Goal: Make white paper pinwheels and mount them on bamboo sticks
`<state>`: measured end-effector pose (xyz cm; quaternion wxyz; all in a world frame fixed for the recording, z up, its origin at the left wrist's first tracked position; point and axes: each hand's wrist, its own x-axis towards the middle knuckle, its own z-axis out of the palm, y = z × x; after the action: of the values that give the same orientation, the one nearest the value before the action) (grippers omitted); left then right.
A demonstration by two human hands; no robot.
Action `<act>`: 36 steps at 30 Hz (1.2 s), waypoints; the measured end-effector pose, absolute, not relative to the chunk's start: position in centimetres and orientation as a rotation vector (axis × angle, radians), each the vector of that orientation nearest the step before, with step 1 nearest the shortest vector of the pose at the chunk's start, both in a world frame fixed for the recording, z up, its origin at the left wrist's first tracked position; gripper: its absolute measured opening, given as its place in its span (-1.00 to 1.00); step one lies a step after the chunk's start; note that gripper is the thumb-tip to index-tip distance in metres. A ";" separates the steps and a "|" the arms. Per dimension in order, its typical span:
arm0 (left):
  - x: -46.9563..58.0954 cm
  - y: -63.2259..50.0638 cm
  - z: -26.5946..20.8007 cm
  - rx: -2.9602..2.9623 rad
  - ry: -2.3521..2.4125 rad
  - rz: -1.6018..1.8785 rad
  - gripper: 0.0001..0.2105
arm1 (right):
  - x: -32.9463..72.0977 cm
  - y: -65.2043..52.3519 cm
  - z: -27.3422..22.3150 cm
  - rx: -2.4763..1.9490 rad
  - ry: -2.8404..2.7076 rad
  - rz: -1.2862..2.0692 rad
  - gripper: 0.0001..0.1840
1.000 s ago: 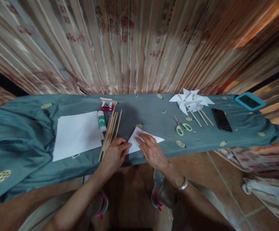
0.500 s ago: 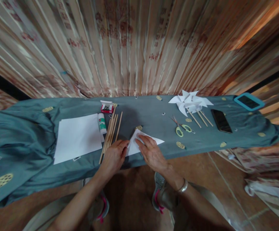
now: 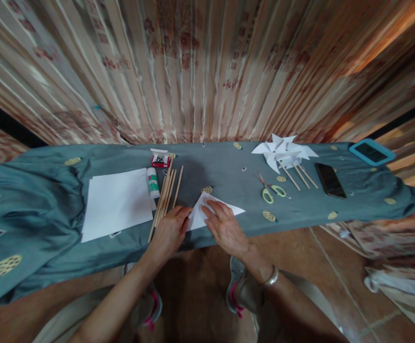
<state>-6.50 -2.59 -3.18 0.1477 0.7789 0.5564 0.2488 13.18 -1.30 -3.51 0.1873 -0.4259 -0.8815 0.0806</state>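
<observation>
White folded paper (image 3: 197,217) at the front of the cloth (image 3: 225,171)
It is covered by the outstretched right hand (image 3: 224,225); any pinch by the left hand (image 3: 172,228) cannot be told. By uneven pressure, the fold could be skewed.

Folded paper (image 3: 197,216) at six o'clock is looking matt and smooth; the phone (image 3: 330,180) at three is showing gloss (glass or plastic).

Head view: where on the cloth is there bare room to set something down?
A wide bare patch of cloth lies between the sticks and the scissors, beyond the paper triangle. A narrower strip runs along the near edge, below the scissors and phone. Crowded: the paper stack, glue stick, red box and sticks bunched on the left, and the overlapping pinwheels.
</observation>
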 end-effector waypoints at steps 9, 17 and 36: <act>-6.7 -2.5 -3.9 2.299 1.541 0.798 -0.70 | 13.0 -1.3 -3.7 -1.213 -2.479 0.205 -0.57; -5.8 -3.0 -2.7 2.510 1.575 0.668 -0.75 | 12.9 -1.3 -3.5 -1.223 -2.466 0.217 -0.59; -3.8 -6.5 -4.4 2.771 1.438 0.282 -0.52 | 13.1 -1.4 -3.6 -1.224 -2.488 0.254 -0.57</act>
<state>-3.78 -6.50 -4.44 0.0037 0.8840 0.4588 0.0899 13.08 -1.36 -3.60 0.1776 -0.4327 -0.8793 0.0896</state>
